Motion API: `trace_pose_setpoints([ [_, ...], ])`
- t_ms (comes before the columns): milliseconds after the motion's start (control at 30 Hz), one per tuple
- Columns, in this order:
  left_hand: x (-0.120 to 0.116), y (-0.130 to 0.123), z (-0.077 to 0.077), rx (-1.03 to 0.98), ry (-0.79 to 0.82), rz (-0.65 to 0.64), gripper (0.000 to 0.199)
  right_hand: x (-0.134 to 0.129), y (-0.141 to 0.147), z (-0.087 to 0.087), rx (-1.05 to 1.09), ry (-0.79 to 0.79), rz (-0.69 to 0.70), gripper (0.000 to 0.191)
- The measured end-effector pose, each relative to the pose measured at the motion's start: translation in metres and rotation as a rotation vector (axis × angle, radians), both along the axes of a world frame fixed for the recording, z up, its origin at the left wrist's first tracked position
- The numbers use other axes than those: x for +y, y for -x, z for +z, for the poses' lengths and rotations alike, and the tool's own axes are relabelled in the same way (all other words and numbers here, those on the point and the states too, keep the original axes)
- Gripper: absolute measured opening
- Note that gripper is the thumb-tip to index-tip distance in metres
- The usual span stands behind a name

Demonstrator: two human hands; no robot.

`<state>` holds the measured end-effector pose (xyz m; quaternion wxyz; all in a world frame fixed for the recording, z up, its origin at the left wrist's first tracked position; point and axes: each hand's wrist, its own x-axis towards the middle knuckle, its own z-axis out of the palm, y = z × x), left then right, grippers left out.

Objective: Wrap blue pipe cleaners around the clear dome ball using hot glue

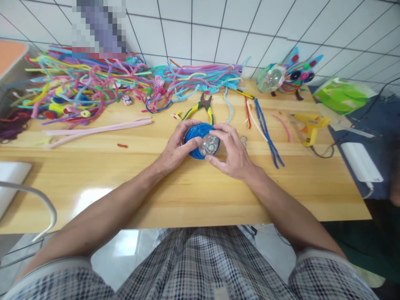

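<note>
A round blue coiled piece [194, 134] with a clear, shiny dome [209, 144] on its right side is held between my hands over the table's middle. My left hand [179, 146] wraps its left side, the thumb lying across the blue surface toward the dome. On the other side my right hand [231, 151] curves round the right edge, its fingertips at the top and the thumb at the bottom of the dome. Pliers with yellow-green handles [205, 102] lie just beyond. Two blue fuzzy stems [267, 133] rest to the right.
Heaps of colourful fuzzy stems [90, 83] line the back of the wooden table [187, 196]. A decorated figure [289, 75] stands back right, near a yellow glue gun [311, 125] with a cord. Long pink stems [100, 130] lie left.
</note>
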<state>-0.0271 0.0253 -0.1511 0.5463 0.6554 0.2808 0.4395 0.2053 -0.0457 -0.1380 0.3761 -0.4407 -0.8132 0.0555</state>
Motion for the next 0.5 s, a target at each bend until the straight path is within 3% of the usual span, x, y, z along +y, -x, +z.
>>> trace_pose_setpoints([
  [500,-0.008,0.0,-0.002,0.098,-0.192,-0.01,0.061,-0.016,0.032,0.002,0.1,-0.057,-0.221,0.058],
])
